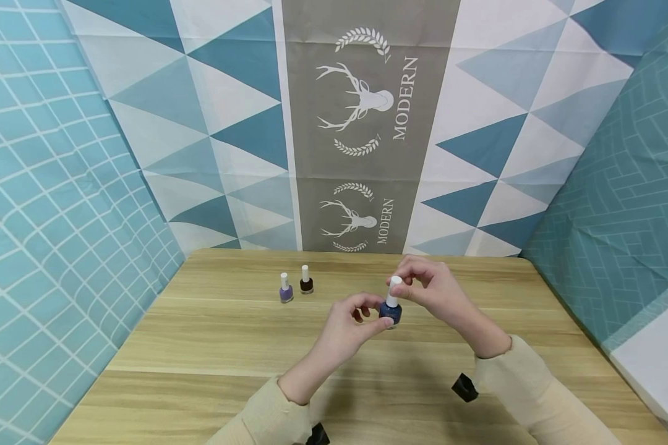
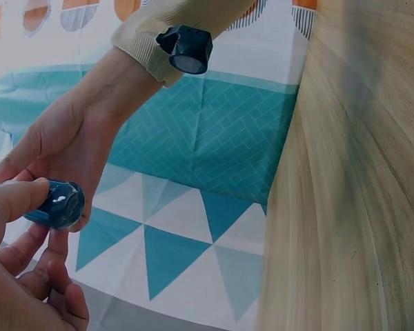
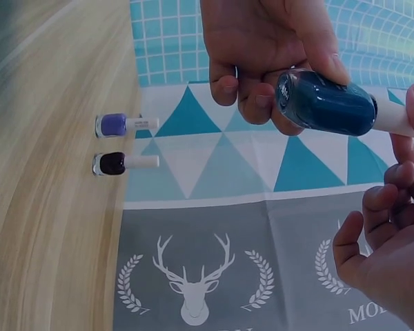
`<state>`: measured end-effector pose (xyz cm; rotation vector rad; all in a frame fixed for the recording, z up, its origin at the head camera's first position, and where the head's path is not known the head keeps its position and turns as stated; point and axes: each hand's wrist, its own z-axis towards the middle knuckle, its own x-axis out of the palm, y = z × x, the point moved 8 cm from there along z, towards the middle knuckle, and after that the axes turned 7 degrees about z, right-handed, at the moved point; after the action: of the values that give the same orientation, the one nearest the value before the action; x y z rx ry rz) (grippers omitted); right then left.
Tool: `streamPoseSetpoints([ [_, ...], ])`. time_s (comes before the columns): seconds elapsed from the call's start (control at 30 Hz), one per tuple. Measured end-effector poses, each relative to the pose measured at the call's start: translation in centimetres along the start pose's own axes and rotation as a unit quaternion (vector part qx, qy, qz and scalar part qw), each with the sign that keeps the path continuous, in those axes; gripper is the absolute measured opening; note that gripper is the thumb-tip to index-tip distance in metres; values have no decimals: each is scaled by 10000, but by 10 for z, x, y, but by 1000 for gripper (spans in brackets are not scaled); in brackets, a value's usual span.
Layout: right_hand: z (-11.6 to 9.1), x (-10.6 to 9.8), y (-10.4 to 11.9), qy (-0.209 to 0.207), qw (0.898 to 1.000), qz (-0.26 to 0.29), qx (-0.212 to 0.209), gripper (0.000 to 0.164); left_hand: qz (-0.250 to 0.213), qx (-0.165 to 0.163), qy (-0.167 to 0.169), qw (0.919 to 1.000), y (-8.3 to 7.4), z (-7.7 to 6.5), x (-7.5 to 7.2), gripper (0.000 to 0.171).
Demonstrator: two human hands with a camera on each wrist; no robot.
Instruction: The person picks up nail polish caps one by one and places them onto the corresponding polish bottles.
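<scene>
A dark blue nail polish bottle (image 1: pixel 389 313) with a white cap (image 1: pixel 393 293) is held above the wooden table between both hands. My left hand (image 1: pixel 349 324) pinches the glass body between thumb and fingers. On the cap, the thumb and fingers of my right hand (image 1: pixel 430 289) grip from the other side. The right wrist view shows the blue bottle (image 3: pixel 328 103) lying sideways across that picture, its cap still on the neck. In the left wrist view the bottle's base (image 2: pixel 63 205) faces the camera and the cap is hidden behind fingers.
A purple nail polish bottle (image 1: pixel 286 292) and a very dark one (image 1: pixel 306 283) stand upright side by side, left of the hands toward the back of the table (image 1: pixel 211 346). Behind the table hangs a patterned cloth (image 1: pixel 356 123); tiled-print cloths flank both sides.
</scene>
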<state>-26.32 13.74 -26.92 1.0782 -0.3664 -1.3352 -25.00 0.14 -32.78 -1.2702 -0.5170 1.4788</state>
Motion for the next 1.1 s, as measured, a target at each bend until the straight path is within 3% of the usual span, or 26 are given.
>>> streamPoseSetpoints([
  [0.23,0,-2,-5,-240,9991,44,343,12,-5,50,-17,10000,-2,1,0,22],
  [0.5,0,-2,-7,-278,9990,87,345,15,126,142,-23,9998,-2,0,0,22],
  [0.67,-1,2,-6,113,9995,38,294,10,172,179,25,9997,-1,0,0,23],
  [0.83,-3,7,-6,724,9970,80,243,24,249,207,90,9994,-1,-1,-1,23],
  [1.1,-3,13,-2,1298,9900,548,-27,23,257,186,115,9994,0,-1,-1,26],
])
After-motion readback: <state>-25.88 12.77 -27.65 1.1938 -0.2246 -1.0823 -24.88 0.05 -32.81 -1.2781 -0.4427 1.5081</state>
